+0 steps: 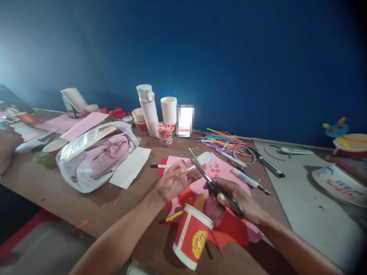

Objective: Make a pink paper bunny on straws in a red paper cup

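Note:
My left hand (178, 178) is raised over the pink paper, thumb and fingers pinched on a clear plastic piece (205, 158) whose exact kind I cannot tell. My right hand (233, 196) grips black-handled scissors (211, 183), their blades pointing up and left beside that piece. Below the hands a red and white paper cup (190, 236) with a yellow emblem stands tilted near the table edge. Pink paper (241, 183) and red paper (232, 233) lie under my hands. A small pink cutout with a drawn face (214, 170) lies just beyond the scissors.
Colourful pipe cleaners (223, 141), markers (243, 177) and a utility knife (269, 163) lie to the right. At the back stand a flask (149, 114), stacked cups (169, 109) and a small jar (164, 135). A plastic bag (97, 160) sits left. Another person's hand (10, 145) shows far left.

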`<act>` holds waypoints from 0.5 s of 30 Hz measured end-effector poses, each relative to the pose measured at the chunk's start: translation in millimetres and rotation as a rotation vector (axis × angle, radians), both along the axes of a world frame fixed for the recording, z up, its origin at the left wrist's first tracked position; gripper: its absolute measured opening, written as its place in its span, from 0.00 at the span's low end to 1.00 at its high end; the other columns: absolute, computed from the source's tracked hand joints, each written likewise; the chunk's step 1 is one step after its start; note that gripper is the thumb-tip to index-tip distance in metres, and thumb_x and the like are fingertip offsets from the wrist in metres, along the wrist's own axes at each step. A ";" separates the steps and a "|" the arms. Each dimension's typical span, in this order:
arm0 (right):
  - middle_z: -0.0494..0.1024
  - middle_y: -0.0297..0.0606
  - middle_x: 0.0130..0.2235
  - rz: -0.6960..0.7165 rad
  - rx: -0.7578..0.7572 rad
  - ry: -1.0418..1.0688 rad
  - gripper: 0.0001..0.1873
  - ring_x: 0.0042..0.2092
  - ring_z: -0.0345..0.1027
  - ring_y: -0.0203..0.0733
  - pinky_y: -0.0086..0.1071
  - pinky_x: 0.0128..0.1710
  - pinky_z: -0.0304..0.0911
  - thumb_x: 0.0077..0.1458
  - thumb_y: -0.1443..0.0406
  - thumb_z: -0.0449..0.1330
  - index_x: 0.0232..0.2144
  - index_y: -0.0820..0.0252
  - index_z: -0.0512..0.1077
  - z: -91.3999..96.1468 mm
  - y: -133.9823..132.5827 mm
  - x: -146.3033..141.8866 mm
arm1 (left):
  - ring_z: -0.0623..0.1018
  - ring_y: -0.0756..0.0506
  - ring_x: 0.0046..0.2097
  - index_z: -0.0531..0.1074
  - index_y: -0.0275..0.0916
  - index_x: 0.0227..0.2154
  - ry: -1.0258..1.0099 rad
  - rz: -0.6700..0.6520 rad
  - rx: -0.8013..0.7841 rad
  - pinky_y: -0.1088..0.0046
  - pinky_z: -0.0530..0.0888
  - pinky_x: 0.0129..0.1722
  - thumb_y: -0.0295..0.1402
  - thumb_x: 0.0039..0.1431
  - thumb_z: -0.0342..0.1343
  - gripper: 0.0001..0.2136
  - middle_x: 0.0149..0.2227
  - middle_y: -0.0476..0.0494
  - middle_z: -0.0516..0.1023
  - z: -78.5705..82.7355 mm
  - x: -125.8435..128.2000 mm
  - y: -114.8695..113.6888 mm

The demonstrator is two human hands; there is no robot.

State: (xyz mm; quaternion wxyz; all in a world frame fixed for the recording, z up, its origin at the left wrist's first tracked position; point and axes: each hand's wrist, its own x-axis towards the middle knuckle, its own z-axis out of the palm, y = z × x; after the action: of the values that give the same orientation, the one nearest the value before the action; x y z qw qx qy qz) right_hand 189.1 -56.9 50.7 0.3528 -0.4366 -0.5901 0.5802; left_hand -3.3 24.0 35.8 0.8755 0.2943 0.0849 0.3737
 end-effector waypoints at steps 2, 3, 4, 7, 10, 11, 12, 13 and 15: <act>0.64 0.30 0.24 -0.034 -0.035 0.002 0.24 0.22 0.56 0.29 0.25 0.21 0.54 0.48 0.49 0.58 0.38 0.64 0.66 -0.1 -0.4 -1.4 | 0.67 0.37 0.57 0.67 0.37 0.23 0.000 -0.002 0.000 0.54 0.57 0.58 0.25 0.49 0.58 0.05 0.44 0.45 0.76 0.2 0.3 0.2; 0.64 0.29 0.23 -0.049 -0.055 0.003 0.25 0.21 0.56 0.29 0.24 0.19 0.53 0.47 0.49 0.59 0.37 0.64 0.67 0.0 -0.5 -1.7 | 0.68 0.37 0.57 0.67 0.37 0.23 0.004 -0.001 0.001 0.54 0.58 0.58 0.25 0.49 0.58 0.05 0.43 0.45 0.76 0.3 0.4 0.4; 0.64 0.29 0.23 -0.063 -0.071 0.003 0.25 0.20 0.56 0.28 0.24 0.18 0.52 0.46 0.49 0.60 0.37 0.64 0.67 0.4 -0.4 -1.7 | 0.68 0.37 0.56 0.66 0.37 0.23 0.010 -0.001 0.004 0.54 0.58 0.58 0.25 0.48 0.58 0.06 0.42 0.44 0.76 0.3 0.5 0.6; 0.64 0.28 0.21 -0.095 -0.090 -0.003 0.24 0.18 0.57 0.28 0.23 0.16 0.51 0.44 0.50 0.62 0.36 0.64 0.68 3.8 0.5 0.0 | 0.68 0.37 0.56 0.66 0.36 0.22 0.019 0.003 0.011 0.54 0.58 0.58 0.25 0.48 0.58 0.06 0.42 0.44 0.76 0.3 0.4 1.1; 0.64 0.27 0.20 -0.105 -0.072 -0.008 0.24 0.17 0.57 0.28 0.24 0.17 0.53 0.45 0.51 0.61 0.38 0.64 0.68 9.5 2.2 3.2 | 0.69 0.37 0.55 0.67 0.36 0.22 -0.002 0.009 0.013 0.53 0.57 0.59 0.24 0.48 0.58 0.06 0.48 0.45 0.73 0.2 -0.2 1.4; 0.64 0.27 0.20 -0.103 -0.057 -0.014 0.24 0.18 0.57 0.28 0.24 0.17 0.55 0.45 0.52 0.61 0.38 0.64 0.68 11.0 2.8 4.5 | 0.69 0.37 0.55 0.67 0.36 0.22 -0.005 0.011 0.011 0.53 0.57 0.59 0.24 0.48 0.58 0.05 0.50 0.45 0.72 0.1 -0.5 1.6; 0.64 0.28 0.20 -0.099 -0.041 -0.024 0.24 0.18 0.58 0.29 0.25 0.18 0.56 0.45 0.52 0.62 0.39 0.64 0.68 11.9 3.6 6.1 | 0.69 0.37 0.56 0.67 0.36 0.22 -0.005 0.013 0.009 0.52 0.57 0.59 0.24 0.49 0.58 0.05 0.51 0.45 0.71 0.0 -0.9 1.9; 0.65 0.28 0.21 -0.098 -0.023 -0.038 0.23 0.20 0.59 0.29 0.25 0.19 0.58 0.45 0.53 0.62 0.40 0.64 0.68 12.1 4.6 8.1 | 0.68 0.37 0.56 0.67 0.36 0.22 -0.002 0.017 0.007 0.52 0.57 0.59 0.24 0.49 0.58 0.05 0.51 0.45 0.71 -0.3 -1.2 2.5; 0.68 0.31 0.25 -0.112 0.014 -0.097 0.24 0.23 0.62 0.31 0.27 0.23 0.62 0.46 0.55 0.62 0.42 0.62 0.67 10.1 7.3 14.4 | 0.67 0.36 0.57 0.67 0.36 0.22 0.007 0.033 0.003 0.52 0.58 0.59 0.24 0.48 0.58 0.05 0.49 0.44 0.72 -1.1 -2.1 4.6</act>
State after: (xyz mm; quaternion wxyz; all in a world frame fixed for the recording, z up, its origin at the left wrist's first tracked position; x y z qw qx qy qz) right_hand 203.5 -49.6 60.8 0.3585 -0.4940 -0.5854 0.5336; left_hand -5.4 28.6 34.7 0.8685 0.2956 0.0922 0.3870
